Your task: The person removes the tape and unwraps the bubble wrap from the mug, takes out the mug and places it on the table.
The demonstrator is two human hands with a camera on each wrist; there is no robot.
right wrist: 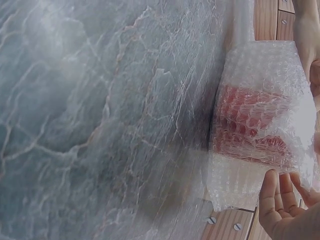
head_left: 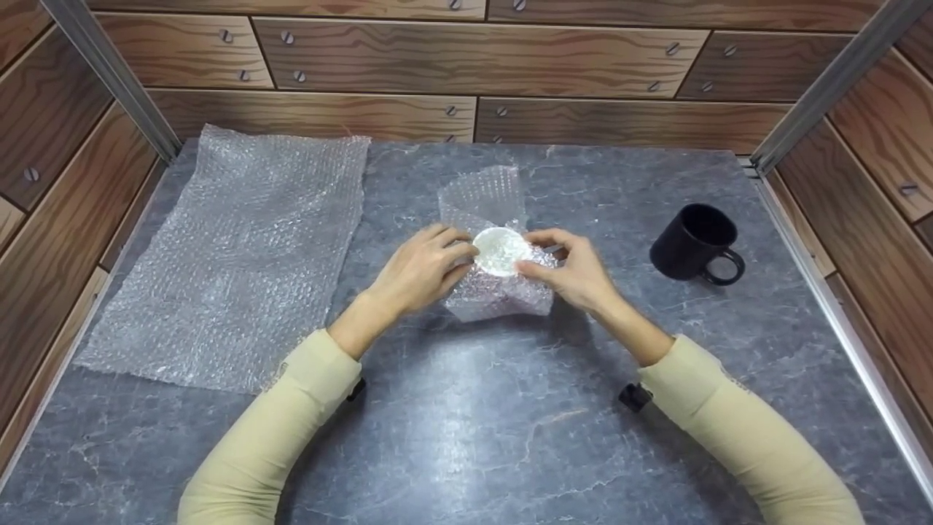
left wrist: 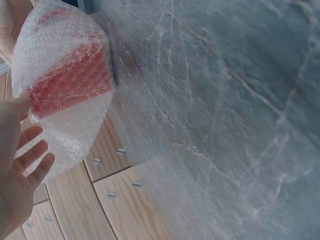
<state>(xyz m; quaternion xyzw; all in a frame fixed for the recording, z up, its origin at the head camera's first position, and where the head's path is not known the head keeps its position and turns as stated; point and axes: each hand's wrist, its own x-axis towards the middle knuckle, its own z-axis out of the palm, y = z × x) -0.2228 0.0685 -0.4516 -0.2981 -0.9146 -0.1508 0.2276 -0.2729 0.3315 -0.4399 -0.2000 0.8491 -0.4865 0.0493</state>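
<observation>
A cup [head_left: 503, 251] with a white rim and a pale inside stands upright on the table, wrapped in bubble wrap [head_left: 503, 299]. Both wrist views show a red band [left wrist: 75, 80] through the wrap's layers. On its left side, my left hand [head_left: 423, 268] holds the wrap at the rim, with the thumb on the near side and several fingers loosely spread. Opposite it, my right hand [head_left: 576, 270] pinches the wrap between thumb and forefinger at the rim's right edge. A loose flap of wrap [head_left: 485, 191] sticks out behind the cup.
At the left of the grey marbled table [head_left: 466, 430] lies a large flat sheet of bubble wrap [head_left: 248, 255]. A black mug [head_left: 692, 244] stands at the right, its handle towards the near right. Wood-patterned panels [head_left: 474, 62] and metal posts [head_left: 116, 80] border the table.
</observation>
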